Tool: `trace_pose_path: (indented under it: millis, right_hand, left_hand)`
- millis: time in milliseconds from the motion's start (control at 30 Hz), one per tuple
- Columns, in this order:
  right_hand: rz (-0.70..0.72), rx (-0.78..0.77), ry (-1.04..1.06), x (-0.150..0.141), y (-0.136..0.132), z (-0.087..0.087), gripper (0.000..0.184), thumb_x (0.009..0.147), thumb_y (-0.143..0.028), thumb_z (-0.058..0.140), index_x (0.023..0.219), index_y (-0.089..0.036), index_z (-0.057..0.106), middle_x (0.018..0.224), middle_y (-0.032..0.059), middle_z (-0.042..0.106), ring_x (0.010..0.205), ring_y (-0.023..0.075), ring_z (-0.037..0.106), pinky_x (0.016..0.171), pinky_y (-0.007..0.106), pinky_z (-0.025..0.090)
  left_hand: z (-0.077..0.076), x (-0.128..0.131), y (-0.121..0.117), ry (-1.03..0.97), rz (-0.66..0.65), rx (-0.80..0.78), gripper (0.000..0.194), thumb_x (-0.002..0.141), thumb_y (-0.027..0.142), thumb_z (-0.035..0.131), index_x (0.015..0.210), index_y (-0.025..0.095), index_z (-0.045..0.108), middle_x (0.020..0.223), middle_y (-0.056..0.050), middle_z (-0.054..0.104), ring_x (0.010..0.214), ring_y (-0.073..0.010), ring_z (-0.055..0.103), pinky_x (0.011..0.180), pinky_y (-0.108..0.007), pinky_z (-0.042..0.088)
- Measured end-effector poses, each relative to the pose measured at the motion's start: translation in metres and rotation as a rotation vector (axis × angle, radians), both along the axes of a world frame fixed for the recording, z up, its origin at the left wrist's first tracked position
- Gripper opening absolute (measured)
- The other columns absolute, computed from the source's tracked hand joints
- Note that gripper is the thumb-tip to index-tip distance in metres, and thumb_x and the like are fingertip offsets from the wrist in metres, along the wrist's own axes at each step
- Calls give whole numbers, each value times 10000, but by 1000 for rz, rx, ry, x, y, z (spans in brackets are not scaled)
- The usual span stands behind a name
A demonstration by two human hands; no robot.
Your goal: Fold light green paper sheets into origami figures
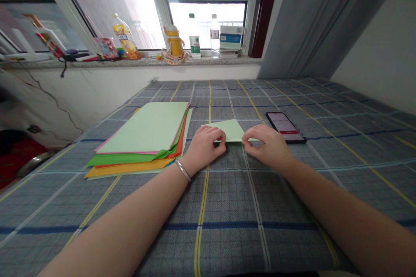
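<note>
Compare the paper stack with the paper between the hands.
The paper stack covers a larger area; the held paper is smaller. The paper stack shows green, pink and orange edges; the held paper looks only green. The paper stack lies clear of either grip; the left hand and right hand pinch the held paper. Both have pale green tops.

1. Paper in the middle (229, 129): pale green, plain.
2. Paper stack (143, 130), left: pale green top sheet; pink, bright green, red-orange and yellow-orange edges beneath, pale green again at bottom.
3. Cloth (227, 199): grey plaid, fine dark grid; yellow, white, dark blue and light blue lines.
4. Phone (285, 126), right: black rim, pale pinkish screen, red bar low on it.
5. Bracelet (183, 170), near left: silver.
6. Sill (214, 62), far: speckled grey.
7. Flask (175, 46), far: yellow body, paler band above.
8. Curtain (302, 17), far right: grey, no print visible.
</note>
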State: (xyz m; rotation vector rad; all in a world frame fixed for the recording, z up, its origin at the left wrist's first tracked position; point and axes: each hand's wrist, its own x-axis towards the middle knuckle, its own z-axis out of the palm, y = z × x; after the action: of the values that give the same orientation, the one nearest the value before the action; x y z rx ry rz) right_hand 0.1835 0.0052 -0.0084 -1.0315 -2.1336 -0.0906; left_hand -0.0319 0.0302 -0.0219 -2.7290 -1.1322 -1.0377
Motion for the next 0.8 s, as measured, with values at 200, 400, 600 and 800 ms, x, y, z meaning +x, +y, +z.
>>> trace_pose_path:
  millis: [200,400,600,800]
  right_hand:
    - [-28,-3,78,8,0,5,84,735,-140,579,734,-218,610,766,8,671,777,184,613,752,318,466]
    - [-27,18,84,11,1,7,87,739,-137,575,723,-218,601,757,8,668,766,182,611,750,319,466]
    - [-27,12,62,12,1,8,81,746,-145,572,723,-216,604,756,11,664,765,182,608,744,320,464]
    - [-28,-1,96,15,1,9,82,737,-140,577,728,-216,603,775,12,674,779,182,617,741,311,465]
  left_hand:
    - [1,-7,3,-29,21,-63,88,705,109,556,722,191,529,736,22,594,758,-152,553,808,-301,398]
    - [3,-10,6,-31,21,-101,83,714,110,560,709,186,526,744,16,599,756,-152,553,785,-296,399]
    - [5,-15,7,47,48,-63,62,716,130,570,709,186,545,744,5,606,774,-173,546,793,-318,394]
    - [7,-21,9,152,97,-32,39,721,153,568,709,191,567,742,1,613,781,-186,536,847,-354,373]
